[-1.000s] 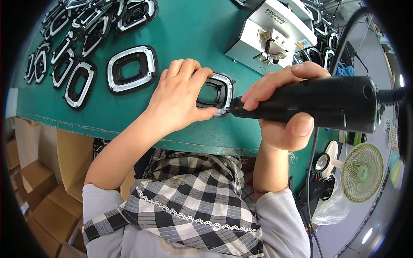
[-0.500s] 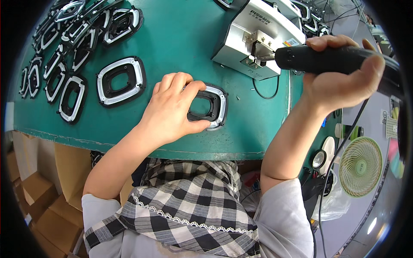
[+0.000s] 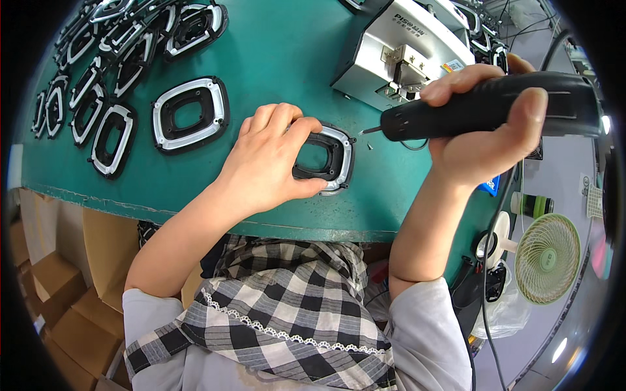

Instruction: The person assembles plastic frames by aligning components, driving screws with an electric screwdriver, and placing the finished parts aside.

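My left hand (image 3: 267,159) grips a black and silver oval frame (image 3: 343,159) that lies on the green table, thumb on its near edge and fingers on its far edge. In my right hand (image 3: 482,130) is a black electric screwdriver (image 3: 450,116), fist wrapped round its body. The thin bit points left, with its tip just right of the frame and apart from it. Whether a screw sits on the tip is too small to tell. Behind the screwdriver stands a silver screw feeder (image 3: 385,55), its metal outlet partly covered by the tool and hand.
Another frame (image 3: 190,114) lies left of my left hand. Several more frames (image 3: 112,140) are spread and heaped at the far left. The green table (image 3: 287,58) ends close to my checked apron (image 3: 280,300). A green fan (image 3: 546,259) and a hanging cable (image 3: 486,293) are on the right.
My right hand has drawn the screwdriver away from the screw feeder's outlet, left and nearer, toward the frame. My left hand keeps its hold on the frame.
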The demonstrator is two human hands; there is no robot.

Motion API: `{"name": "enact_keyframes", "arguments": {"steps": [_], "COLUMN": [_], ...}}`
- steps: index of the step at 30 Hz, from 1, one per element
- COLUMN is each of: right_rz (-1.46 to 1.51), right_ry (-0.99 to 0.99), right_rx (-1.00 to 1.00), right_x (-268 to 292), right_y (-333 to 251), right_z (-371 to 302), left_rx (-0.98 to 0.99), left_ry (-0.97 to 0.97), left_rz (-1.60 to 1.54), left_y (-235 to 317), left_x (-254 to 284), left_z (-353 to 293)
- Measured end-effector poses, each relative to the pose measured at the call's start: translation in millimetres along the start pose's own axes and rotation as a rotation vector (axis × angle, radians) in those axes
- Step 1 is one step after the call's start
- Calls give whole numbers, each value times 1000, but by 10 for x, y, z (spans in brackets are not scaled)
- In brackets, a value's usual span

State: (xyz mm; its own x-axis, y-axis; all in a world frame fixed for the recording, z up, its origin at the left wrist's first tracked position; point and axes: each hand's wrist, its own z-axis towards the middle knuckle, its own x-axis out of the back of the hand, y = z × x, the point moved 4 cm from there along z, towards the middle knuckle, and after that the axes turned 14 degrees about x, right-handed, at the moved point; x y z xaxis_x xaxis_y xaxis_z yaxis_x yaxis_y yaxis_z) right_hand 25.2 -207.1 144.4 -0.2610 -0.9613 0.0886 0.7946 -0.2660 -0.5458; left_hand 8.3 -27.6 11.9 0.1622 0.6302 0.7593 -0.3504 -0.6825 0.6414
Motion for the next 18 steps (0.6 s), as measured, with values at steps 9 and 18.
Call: {"name": "enact_keyframes", "arguments": {"steps": [9,18], "right_rz": [30,169], "right_ry": [31,-17], "right_rx": [-41,103], "right_x": [-129,-277], "right_y": [56,109], "right_z": [-168,-292], "left_rx": [-1,-2], "left_ry": [-1,2], "left_rz": [8,2], "left_y": [5,16], "left_x": [-9,10], "left_z": [3,0]}}
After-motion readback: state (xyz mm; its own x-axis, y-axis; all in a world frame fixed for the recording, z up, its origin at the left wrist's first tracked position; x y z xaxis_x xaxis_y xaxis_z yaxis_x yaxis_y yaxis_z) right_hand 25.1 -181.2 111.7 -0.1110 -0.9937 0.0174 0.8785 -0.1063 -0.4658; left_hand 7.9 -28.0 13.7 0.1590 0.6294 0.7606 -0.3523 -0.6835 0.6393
